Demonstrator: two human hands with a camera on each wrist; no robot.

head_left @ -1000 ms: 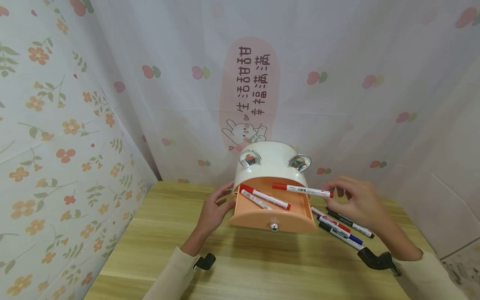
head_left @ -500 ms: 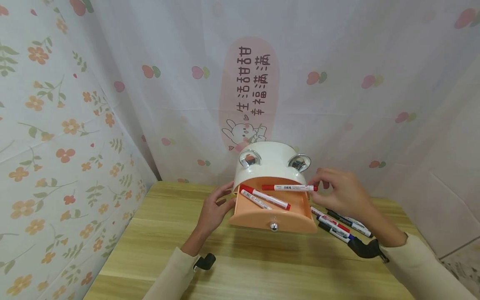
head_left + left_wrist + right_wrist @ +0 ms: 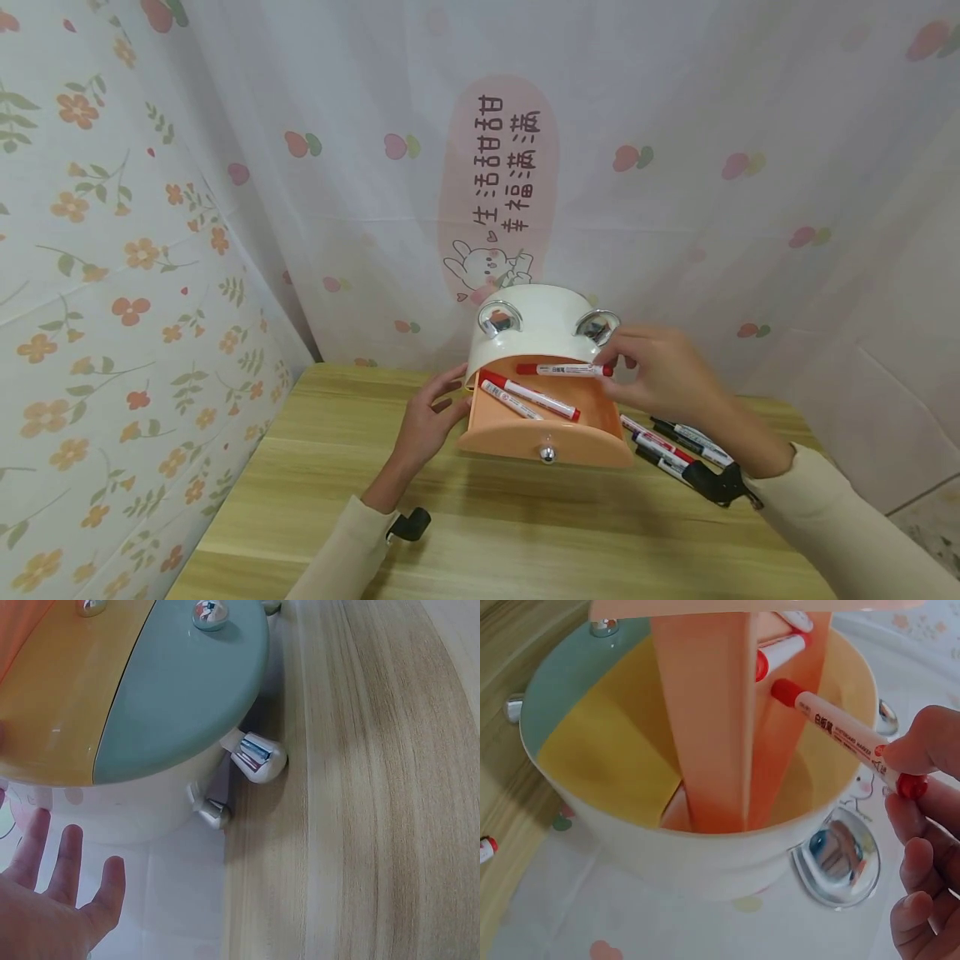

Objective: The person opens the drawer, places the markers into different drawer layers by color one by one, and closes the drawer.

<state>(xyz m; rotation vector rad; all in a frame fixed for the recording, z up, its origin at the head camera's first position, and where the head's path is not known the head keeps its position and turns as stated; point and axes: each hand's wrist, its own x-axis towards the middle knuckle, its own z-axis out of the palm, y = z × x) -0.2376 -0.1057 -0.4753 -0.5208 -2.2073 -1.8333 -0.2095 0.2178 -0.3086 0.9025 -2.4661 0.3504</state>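
Observation:
A white rounded box (image 3: 543, 308) with two mirrored ears has its orange drawer (image 3: 510, 442) pulled out. My right hand (image 3: 663, 371) pinches a red whiteboard marker (image 3: 562, 370) by one end, its other end over the back of the drawer. In the right wrist view, thumb and fingertips grip this marker (image 3: 840, 731) near its red end. Two more markers lie in the drawer, one a red marker (image 3: 543, 400), the other a white-barrelled marker (image 3: 510, 398). My left hand (image 3: 427, 425), fingers loosely spread, rests at the box's left side.
Several markers (image 3: 663, 442) in red, blue and black lie on the wooden table (image 3: 360, 550) right of the drawer, partly behind my right wrist. Silver feet (image 3: 259, 757) hold the box up. A printed curtain (image 3: 375, 192) hangs close behind.
My right hand has moved left with the red marker, from beside the box to over the drawer. The left hand and the drawer have stayed in place.

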